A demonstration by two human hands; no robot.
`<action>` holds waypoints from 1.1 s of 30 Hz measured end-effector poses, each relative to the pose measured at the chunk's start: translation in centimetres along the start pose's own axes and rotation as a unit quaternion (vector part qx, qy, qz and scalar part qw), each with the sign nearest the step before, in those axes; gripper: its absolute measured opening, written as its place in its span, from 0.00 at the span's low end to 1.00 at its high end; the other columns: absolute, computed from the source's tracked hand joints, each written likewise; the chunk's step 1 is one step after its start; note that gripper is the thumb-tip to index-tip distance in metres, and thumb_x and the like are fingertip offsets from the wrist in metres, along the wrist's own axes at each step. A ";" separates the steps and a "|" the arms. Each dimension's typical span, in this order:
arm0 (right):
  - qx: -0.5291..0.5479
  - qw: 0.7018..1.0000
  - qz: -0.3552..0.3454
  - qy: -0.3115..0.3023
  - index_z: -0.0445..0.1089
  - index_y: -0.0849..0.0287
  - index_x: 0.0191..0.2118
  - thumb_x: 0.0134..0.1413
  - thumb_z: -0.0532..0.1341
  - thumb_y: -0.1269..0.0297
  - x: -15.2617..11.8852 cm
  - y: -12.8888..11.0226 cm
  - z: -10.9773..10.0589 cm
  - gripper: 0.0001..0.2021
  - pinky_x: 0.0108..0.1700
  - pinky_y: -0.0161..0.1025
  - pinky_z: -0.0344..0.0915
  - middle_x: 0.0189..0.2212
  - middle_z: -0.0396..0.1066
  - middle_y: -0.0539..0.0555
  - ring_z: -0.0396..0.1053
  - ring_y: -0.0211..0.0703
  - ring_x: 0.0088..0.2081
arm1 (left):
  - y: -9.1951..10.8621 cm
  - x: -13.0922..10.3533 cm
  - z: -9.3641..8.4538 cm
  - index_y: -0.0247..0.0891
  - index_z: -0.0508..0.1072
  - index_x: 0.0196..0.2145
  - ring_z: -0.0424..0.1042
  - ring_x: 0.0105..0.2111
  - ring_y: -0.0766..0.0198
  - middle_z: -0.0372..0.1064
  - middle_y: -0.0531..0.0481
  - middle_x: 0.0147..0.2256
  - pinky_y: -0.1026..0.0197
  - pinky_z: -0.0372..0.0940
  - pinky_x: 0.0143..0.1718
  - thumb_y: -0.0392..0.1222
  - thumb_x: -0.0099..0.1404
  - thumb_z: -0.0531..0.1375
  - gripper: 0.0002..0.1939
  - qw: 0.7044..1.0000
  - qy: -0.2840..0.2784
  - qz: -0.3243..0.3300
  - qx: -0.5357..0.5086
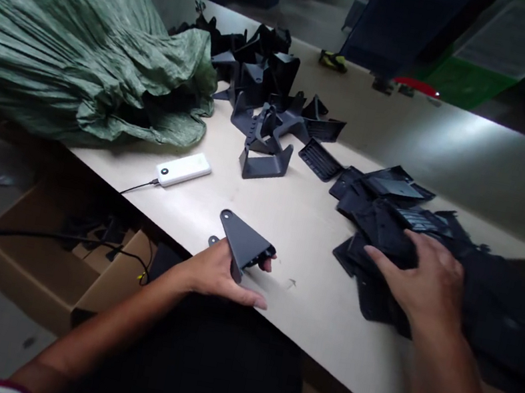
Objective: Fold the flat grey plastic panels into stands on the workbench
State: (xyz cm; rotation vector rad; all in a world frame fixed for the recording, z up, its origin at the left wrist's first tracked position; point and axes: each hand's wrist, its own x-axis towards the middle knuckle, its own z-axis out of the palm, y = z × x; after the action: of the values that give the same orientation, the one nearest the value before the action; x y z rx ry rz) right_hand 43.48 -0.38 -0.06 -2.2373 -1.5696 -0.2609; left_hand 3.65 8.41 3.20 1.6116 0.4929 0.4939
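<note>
My left hand (216, 273) is closed around a dark grey plastic bracket (246, 237) just above the table's front edge. The bracket tapers to a rounded tab with a hole, and some of my fingers are hidden behind it. On the right, my right hand (430, 280) is at a heap of flat black plastic plates (382, 224), thumb and forefinger apart over them. The other fingertips are partly out of sight, and no plate appears lifted. Farther back lies a pile of dark grey brackets (265, 163), the same kind as the held one.
A white power bank (183, 170) with a black cable lies on the table (307, 231), left of centre. The large green woven sack (91, 44) slumps over the left end. Below stands an open cardboard box (40, 272). A yellow-and-black object (334, 61) rests near the back edge.
</note>
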 end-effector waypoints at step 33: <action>0.162 0.965 0.195 0.070 0.83 0.62 0.44 0.54 0.63 0.40 4.3 1.6 -0.3 0.28 0.44 0.48 0.73 0.39 0.83 0.63 0.79 0.56 0.38 | -2.6 -3.0 0.5 0.37 0.75 0.51 0.71 0.44 0.49 0.75 0.43 0.42 0.51 0.65 0.49 0.68 0.63 0.65 0.33 0.972 -0.025 -0.199 -0.124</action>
State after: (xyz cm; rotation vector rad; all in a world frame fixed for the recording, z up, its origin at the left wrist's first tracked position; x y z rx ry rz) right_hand 46.56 2.71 1.44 -2.1540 -0.9879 -0.0425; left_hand 1.37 6.50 0.46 1.2412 0.6707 0.2014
